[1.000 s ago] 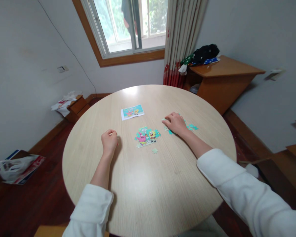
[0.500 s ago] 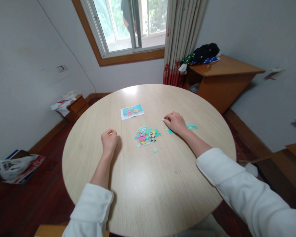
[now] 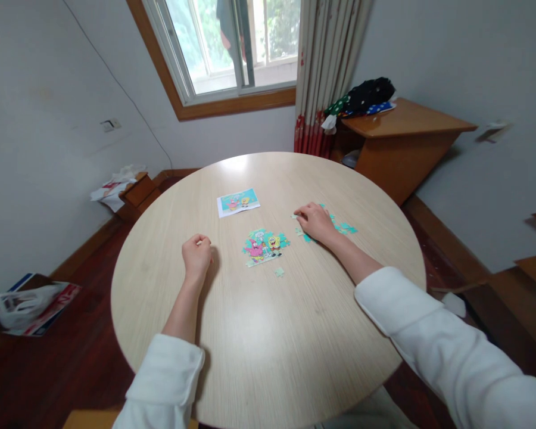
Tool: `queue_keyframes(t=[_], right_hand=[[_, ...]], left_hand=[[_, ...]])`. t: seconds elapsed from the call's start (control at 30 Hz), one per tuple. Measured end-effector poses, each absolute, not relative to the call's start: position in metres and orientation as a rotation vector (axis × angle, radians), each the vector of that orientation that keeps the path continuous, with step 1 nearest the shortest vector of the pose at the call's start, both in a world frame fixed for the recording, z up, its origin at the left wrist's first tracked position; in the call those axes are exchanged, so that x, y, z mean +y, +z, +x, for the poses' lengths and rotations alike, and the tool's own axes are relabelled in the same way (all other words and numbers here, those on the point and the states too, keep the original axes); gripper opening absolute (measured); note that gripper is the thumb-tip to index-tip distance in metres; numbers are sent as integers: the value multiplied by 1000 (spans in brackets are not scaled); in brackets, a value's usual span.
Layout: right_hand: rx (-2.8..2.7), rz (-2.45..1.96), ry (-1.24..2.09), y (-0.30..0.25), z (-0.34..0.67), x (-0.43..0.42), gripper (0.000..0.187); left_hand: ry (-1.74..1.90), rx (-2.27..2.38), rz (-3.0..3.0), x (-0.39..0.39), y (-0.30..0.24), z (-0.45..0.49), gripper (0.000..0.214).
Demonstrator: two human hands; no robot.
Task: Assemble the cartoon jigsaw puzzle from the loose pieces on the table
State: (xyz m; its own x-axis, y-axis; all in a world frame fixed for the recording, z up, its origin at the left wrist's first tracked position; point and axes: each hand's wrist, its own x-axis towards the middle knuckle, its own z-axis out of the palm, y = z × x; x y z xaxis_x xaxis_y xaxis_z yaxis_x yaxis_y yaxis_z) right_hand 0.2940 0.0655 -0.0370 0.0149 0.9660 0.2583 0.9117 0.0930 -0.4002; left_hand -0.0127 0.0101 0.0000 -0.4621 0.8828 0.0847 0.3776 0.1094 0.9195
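My right hand [image 3: 315,221] lies over a group of loose jigsaw puzzle pieces [image 3: 348,228], its fingers bent and drawn together. A pale puzzle piece [image 3: 294,216] shows at its fingertips. My left hand [image 3: 197,253] rests closed on the table at the left; a small pale spot shows between thumb and forefinger, too small to name. Between the hands is a partly joined jigsaw puzzle [image 3: 264,246] with a pink starfish and a yellow sponge figure. A single pale green piece [image 3: 279,272] lies just below it.
A printed picture sheet [image 3: 238,203] lies on the round wooden table [image 3: 259,345], beyond the joined puzzle. A wooden desk [image 3: 411,125] with cloth on it stands behind at the right. A window and a curtain [image 3: 326,71] are at the back.
My right hand has shifted very slightly at the loose pieces. The view has moved a little; my left hand and the joined puzzle stay in place.
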Motion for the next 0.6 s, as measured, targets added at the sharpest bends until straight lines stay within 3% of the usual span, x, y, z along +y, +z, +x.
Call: queue_keyframes(t=[0.6], right_hand=[[-1898,-1849,181,-36,295,68,16]], left_hand=[[1358,1870,1237,10,-2,-14,11]])
